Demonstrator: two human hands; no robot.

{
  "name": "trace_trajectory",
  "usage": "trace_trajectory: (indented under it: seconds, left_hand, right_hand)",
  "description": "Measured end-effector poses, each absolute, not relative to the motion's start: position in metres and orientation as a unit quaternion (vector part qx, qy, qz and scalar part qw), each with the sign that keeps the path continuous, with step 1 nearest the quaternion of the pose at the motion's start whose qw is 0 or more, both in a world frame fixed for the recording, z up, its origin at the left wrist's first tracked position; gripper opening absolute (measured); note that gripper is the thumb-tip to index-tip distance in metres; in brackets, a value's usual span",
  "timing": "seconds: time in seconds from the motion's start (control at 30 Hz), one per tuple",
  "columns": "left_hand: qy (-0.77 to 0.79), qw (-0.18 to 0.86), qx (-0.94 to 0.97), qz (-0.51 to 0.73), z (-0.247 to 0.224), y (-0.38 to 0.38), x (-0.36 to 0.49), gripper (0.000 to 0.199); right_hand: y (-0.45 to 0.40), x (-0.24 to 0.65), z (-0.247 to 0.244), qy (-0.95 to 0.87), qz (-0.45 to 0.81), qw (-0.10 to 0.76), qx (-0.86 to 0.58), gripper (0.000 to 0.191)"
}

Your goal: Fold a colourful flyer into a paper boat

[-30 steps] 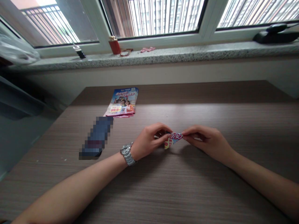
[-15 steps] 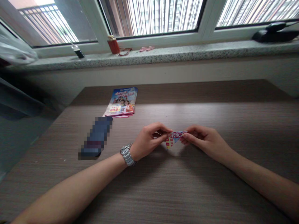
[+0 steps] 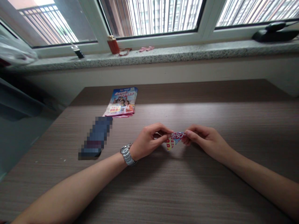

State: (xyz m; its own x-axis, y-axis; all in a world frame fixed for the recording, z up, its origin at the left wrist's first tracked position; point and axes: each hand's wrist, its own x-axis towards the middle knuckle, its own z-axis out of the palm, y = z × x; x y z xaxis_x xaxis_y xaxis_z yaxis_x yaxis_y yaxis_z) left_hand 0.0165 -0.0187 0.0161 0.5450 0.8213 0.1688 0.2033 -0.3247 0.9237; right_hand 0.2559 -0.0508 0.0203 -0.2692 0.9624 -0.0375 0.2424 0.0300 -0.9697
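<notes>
A small folded paper (image 3: 174, 140), printed in colour with pink, blue and yellow areas, is held between my two hands just above the table. It shows as a triangle with its point downward. My left hand (image 3: 149, 138), with a metal watch (image 3: 127, 154) at the wrist, pinches its left part between thumb and fingers. The thumb and fingers of my right hand (image 3: 205, 140) are closed on its upper right corner. My fingertips cover both ends of the paper.
A stack of printed flyers (image 3: 122, 101) lies at the back left of the wooden table (image 3: 198, 186). Nearer me is a dark, pixelated object (image 3: 95, 138). The stone windowsill (image 3: 182, 54) behind carries a red lighter-like object (image 3: 113, 45), a small bottle (image 3: 78, 51) and a black device (image 3: 275, 33).
The folded paper has turned slightly, and more of its printed face shows. My right hand has shifted a little at the paper's corner; my left hand stays almost still.
</notes>
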Motion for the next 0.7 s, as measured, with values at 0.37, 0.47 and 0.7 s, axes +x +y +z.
trace_trajectory:
  seconds: [0.37, 0.47, 0.7]
  left_hand:
    - [0.333, 0.526, 0.711, 0.328, 0.018, -0.021, 0.019, 0.017]
    - [0.338, 0.525, 0.707, 0.332, 0.018, -0.020, 0.020, 0.017]
    - [0.339, 0.508, 0.721, 0.326, 0.016, -0.020, 0.019, 0.017]
  right_hand:
    - [-0.052, 0.258, 0.015, -0.633, 0.476, 0.374, -0.483, 0.034]
    - [-0.052, 0.257, 0.012, -0.638, 0.490, 0.357, -0.474, 0.031]
    - [-0.053, 0.257, 0.006, -0.653, 0.502, 0.312, -0.473, 0.031]
